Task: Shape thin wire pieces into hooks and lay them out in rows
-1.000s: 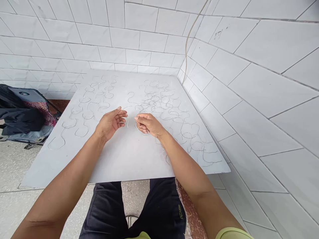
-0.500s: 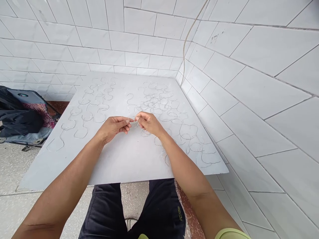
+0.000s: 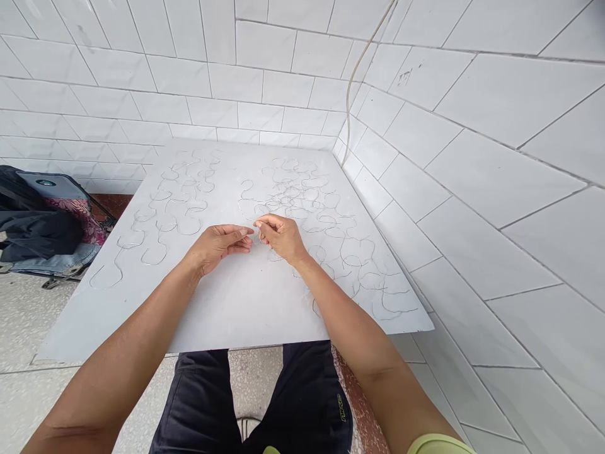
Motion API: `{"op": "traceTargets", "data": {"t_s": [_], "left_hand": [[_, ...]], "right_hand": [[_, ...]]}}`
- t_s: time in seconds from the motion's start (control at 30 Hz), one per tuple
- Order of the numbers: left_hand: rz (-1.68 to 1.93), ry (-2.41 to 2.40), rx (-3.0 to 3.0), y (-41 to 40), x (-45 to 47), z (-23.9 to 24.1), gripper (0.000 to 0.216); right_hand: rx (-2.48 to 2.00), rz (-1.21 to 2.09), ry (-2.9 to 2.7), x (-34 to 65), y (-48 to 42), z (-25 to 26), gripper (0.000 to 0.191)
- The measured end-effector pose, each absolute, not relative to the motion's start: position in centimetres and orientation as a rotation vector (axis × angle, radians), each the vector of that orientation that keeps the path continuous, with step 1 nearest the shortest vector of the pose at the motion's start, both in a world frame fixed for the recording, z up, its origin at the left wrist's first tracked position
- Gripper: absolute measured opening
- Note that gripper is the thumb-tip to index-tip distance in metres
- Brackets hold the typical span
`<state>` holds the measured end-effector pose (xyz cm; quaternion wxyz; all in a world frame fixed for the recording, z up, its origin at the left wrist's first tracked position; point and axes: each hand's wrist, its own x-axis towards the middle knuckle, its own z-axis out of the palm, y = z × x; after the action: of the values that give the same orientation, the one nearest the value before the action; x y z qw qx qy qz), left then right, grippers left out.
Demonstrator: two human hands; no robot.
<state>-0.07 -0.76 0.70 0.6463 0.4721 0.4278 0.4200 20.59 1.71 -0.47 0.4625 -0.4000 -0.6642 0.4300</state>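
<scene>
Over the middle of the white board my left hand and my right hand face each other, fingertips almost meeting. Each is closed in a pinch of thumb and forefinger. A thin curved wire runs between them, its ends mostly hidden by my fingers. Beyond and to the right of my right hand lies a tangled spread of thin, dark wires. On the left, several S-shaped, shinier wires lie apart in rows. One more bent wire rests just past my hands.
The large white board reaches over my knees. White tiled walls meet behind it and on the right, with a cable hanging in the corner. A folding chair holding dark cloth stands at the left.
Both hands stay pinched at nearly the same spot. The wire between them has shifted, and less of its curve shows beside my right fingers. The loose wires have not moved.
</scene>
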Motion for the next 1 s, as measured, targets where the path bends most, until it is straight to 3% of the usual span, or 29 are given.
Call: {"op": "traceTargets", "data": {"t_s": [0.2, 0.33, 0.77, 0.87, 1.0], "left_hand": [[1.086, 0.984, 1.006, -0.5, -0.6, 1.6, 0.048], [1.125, 0.948, 1.049, -0.4, -1.0, 1.8, 0.037], [1.371, 1.118, 1.384, -1.3, 0.2, 2.1, 0.039], [1.355, 1.097, 1.438, -1.4, 0.1, 2.4, 0.041], [1.305, 1.073, 1.423, -1.3, -0.1, 2.4, 0.042]], "right_hand": [[-0.937, 0.892, -1.833, 20.3, 1.3, -0.9, 0.025], [-0.865, 0.812, -1.934, 20.0, 1.0, -1.0, 0.026], [-0.758, 1.632, -1.475, 19.1, 1.1, -1.4, 0.034], [-0.772, 1.694, -1.479, 19.4, 1.2, -1.1, 0.034], [-0.842, 1.542, -1.561, 19.6, 0.8, -0.7, 0.033]]}}
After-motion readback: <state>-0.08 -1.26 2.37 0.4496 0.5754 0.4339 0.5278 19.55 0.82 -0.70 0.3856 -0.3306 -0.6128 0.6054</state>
